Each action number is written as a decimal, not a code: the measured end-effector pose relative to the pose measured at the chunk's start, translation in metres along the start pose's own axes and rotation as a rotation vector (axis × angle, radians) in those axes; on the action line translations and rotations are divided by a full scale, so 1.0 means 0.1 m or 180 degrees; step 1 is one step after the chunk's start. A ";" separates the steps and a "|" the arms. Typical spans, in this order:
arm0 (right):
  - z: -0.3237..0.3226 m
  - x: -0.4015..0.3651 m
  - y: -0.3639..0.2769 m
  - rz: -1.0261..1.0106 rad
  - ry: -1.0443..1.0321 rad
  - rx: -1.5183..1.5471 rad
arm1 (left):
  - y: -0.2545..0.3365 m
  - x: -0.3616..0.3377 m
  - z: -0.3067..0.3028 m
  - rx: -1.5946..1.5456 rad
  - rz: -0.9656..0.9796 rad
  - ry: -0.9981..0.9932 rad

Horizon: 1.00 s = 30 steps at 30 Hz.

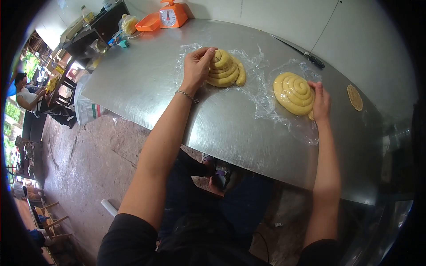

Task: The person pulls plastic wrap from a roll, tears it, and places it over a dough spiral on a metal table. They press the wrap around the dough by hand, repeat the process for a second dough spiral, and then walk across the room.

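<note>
Two yellow coils of rope-like dough sit on clear plastic film on the metal table. My left hand (198, 66) is closed with thumb and fingers together at the upper left of the left dough coil (225, 71), which rises in stacked turns. Its fingertips are partly hidden against the dough. At the right edge of the flatter right dough coil (293, 92), my right hand (322, 101) has its fingers curled against the side, near the rope's loose end. Crumpled plastic film (262, 95) spreads around and between the coils.
A long knife (310, 57) lies along the table's (146, 80) far edge. A flat oval brownish piece (354, 97) is at the right. An orange scale (171, 15) and orange tray (148, 22) stand far left. A person (29, 95) sits beyond on the left.
</note>
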State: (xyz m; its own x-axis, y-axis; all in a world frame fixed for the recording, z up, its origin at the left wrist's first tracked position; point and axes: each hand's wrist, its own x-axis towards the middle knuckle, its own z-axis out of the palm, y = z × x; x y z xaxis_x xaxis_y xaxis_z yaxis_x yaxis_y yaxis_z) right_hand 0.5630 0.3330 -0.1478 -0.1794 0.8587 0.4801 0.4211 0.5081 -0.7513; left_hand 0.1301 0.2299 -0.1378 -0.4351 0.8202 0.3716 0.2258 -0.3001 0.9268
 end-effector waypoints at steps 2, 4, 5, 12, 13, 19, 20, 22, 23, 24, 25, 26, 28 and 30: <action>0.00 0.00 0.01 -0.0007 -0.0002 -0.0019 | 0.00 0.00 0.00 -0.0056 0.0007 0.0008; 0.00 0.00 0.01 -0.0001 -0.0010 -0.0034 | 0.00 0.00 0.01 -0.0146 0.0041 0.0001; 0.00 0.01 0.02 -0.0012 -0.0008 -0.0030 | 0.00 0.00 0.01 -0.0186 0.0063 0.0012; 0.00 0.00 0.00 -0.0021 -0.0015 -0.0009 | 0.01 0.01 -0.02 0.0223 0.0127 -0.0007; 0.00 0.00 -0.01 -0.0020 -0.0020 -0.0021 | 0.00 0.01 -0.01 0.0315 0.0133 -0.0012; 0.00 0.01 0.04 -0.0010 -0.0025 -0.0008 | 0.01 0.01 0.00 -0.0033 0.0019 0.0002; 0.00 0.01 0.02 -0.0008 -0.0030 -0.0017 | 0.00 0.01 0.00 -0.0087 0.0048 0.0018; -0.01 0.00 -0.01 -0.0005 -0.0041 -0.0037 | -0.04 0.02 0.01 -0.0196 0.0105 0.0050; -0.01 0.00 0.00 0.0001 -0.0032 -0.0025 | -0.04 0.02 0.01 -0.0102 0.0146 0.0042; 0.00 0.01 0.02 0.0006 -0.0023 -0.0012 | -0.04 0.02 0.00 -0.0007 0.0188 0.0034; 0.00 0.01 0.03 0.0012 -0.0013 0.0001 | -0.04 0.02 0.00 0.0088 0.0230 0.0026; 0.00 0.01 0.02 0.0017 -0.0017 0.0022 | 0.00 0.01 0.00 0.0141 0.0197 -0.0030; 0.00 0.00 0.01 0.0027 -0.0027 0.0066 | 0.08 -0.03 0.00 0.0247 0.0129 -0.0141; 0.00 0.00 0.00 0.0035 -0.0035 0.0034 | 0.05 -0.01 0.00 0.0160 0.0098 -0.0045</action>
State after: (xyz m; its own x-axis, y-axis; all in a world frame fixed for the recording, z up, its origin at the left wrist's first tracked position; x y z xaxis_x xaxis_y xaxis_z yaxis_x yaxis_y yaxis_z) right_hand 0.5630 0.3329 -0.1475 -0.1845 0.8648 0.4669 0.4135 0.4993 -0.7614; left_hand 0.1316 0.2273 -0.1340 -0.4150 0.8179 0.3986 0.2826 -0.3005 0.9109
